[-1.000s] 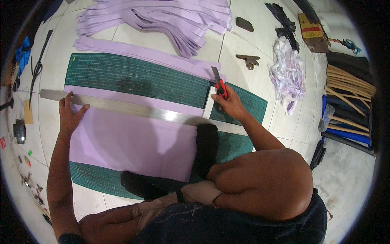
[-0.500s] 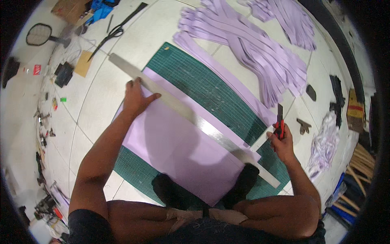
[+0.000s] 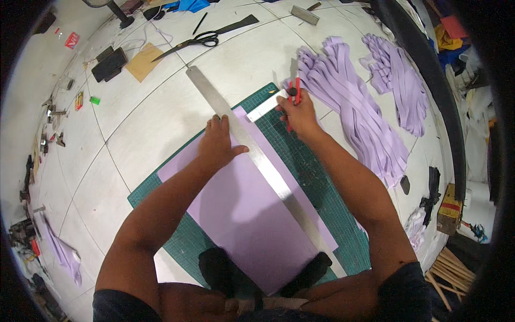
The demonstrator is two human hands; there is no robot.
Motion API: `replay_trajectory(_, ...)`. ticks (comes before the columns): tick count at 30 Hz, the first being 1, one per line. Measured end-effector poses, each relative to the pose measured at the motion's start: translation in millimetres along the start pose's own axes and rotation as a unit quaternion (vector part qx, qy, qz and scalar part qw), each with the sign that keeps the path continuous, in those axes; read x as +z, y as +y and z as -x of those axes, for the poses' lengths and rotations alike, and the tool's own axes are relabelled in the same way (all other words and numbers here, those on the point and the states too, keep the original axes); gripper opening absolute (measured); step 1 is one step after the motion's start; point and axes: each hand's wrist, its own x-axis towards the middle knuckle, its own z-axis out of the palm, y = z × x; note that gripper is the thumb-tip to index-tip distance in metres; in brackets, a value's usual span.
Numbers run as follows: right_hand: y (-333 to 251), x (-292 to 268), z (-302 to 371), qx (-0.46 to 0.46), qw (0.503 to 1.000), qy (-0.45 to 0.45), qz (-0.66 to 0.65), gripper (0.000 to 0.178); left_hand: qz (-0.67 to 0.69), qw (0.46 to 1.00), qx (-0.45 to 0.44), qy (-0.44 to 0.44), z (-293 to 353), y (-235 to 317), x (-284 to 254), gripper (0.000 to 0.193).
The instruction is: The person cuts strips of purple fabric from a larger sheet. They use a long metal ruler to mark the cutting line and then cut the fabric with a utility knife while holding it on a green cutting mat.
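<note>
My left hand (image 3: 219,144) lies with fingers spread over the long metal ruler (image 3: 276,182), thumb reaching across it. The ruler runs diagonally over a lilac sheet (image 3: 230,198), leaving a narrow strip of it showing on the right side. Beneath the sheet is a green cutting mat (image 3: 311,169). My right hand (image 3: 303,118) grips a red-and-black utility knife (image 3: 297,85) together with a short pale ruler (image 3: 266,108). The short ruler's free end is by the sheet's upper corner. My dark-covered feet (image 3: 216,271) rest at the sheet's near end.
Bundles of lilac strips (image 3: 359,112) lie on the tiled floor at right. Black scissors (image 3: 201,40), a tan paper piece (image 3: 144,61) and a dark box-like object (image 3: 110,65) are at upper left. Wooden sticks (image 3: 450,273) lie at lower right.
My right hand has swung from the mat's near right to its far end, carrying the knife and short ruler. My left hand still presses the long ruler; the whole view has shifted.
</note>
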Motion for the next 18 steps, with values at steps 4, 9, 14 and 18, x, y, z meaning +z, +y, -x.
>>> replay_trajectory(4, 12.6, 46.2, -15.3, 0.019, 1.000, -0.003, 0.004, 0.042, -0.003, 1.000, -0.004, -0.022, 3.1, -6.4, -4.4, 0.108)
replay_trajectory(9, 28.6, 52.4, -22.0, 0.016, 0.999, 0.023, 0.026, 0.042, -0.019, 0.999, 0.003, -0.035, 1.7, -3.9, -6.6, 0.110)
replay_trajectory(14, 27.4, 50.3, -21.5, 0.021, 1.000, -0.005, 0.009, 0.046, -0.021, 0.998, -0.018, -0.054, 2.9, -1.6, -10.3, 0.110)
replay_trajectory(18, 20.6, 50.7, -17.4, 0.028, 0.999, -0.007, 0.013, 0.047, -0.027, 0.999, -0.008, -0.045, 2.5, -4.0, -9.2, 0.108)
